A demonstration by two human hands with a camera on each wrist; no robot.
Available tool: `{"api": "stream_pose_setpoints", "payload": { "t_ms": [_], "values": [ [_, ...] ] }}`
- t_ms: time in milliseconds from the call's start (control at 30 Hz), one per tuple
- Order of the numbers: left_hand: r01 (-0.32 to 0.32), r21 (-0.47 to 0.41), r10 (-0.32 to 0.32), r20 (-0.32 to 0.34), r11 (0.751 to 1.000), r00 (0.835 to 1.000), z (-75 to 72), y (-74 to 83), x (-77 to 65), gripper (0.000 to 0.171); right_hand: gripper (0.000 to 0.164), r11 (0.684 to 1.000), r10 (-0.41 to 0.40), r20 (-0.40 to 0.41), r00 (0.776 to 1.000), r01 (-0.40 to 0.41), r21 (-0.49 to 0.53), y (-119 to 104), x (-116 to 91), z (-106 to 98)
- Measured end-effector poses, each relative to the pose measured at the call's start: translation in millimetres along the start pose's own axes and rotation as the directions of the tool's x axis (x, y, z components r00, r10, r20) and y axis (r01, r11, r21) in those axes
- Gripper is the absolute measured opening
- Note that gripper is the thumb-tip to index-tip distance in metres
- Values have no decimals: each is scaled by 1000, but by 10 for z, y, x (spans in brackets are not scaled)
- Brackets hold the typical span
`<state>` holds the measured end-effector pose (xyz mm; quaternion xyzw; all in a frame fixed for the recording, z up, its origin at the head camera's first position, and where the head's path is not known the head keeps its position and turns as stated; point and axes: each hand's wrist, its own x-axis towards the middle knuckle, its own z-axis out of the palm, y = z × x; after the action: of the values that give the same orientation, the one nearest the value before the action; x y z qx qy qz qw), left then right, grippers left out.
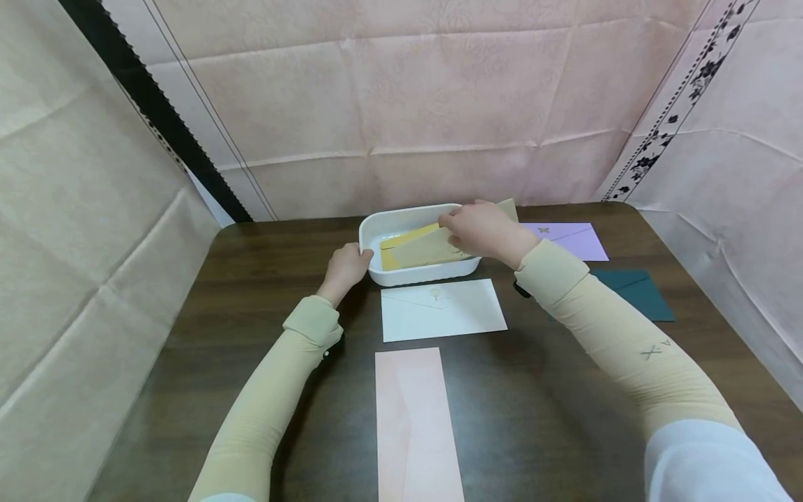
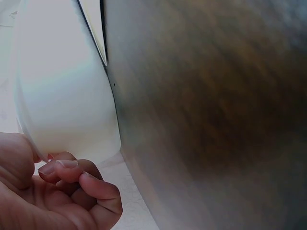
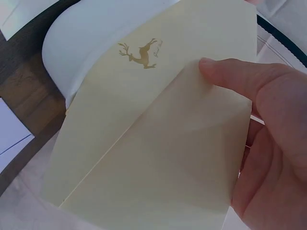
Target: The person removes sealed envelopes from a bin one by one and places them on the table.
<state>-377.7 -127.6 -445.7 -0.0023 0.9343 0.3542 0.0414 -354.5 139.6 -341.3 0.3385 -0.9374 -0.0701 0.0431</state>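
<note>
My right hand pinches a cream envelope between thumb and fingers. The right wrist view shows its diagonal flap edge and a gold deer print. It slants over a white plastic tub, one end reaching down inside and the other sticking up past the hand. Beneath it in the tub lies a yellow envelope, partly covered. At the tub's left end my left hand grips the rim, its fingers curled against the outside in the left wrist view.
A white envelope lies just in front of the tub, and a pale pink envelope nearer me. To the right are a lilac envelope and a dark teal envelope, partly behind my right arm. Cloth curtains surround the wooden table.
</note>
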Motion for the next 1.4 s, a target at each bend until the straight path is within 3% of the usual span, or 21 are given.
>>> {"api": "stream_pose_setpoints", "payload": {
  "t_ms": [300,767,1000,1400],
  "values": [
    [-1,3,1,-2,1000,1000,7,7,-10,34,18,999,-36,-58,998,34,-30,-14,-144,57],
    [-4,1,4,-2,1000,1000,-5,3,-15,34,14,996,-88,-197,976,82,-39,21,-319,178],
    [6,-4,-6,5,1000,1000,5,10,-16,34,14,993,-111,-295,949,96,-65,99,-411,215],
    [-1,8,1,2,1000,1000,2,7,-10,34,21,996,-83,-300,950,68,-61,171,-590,122]
  ]
}}
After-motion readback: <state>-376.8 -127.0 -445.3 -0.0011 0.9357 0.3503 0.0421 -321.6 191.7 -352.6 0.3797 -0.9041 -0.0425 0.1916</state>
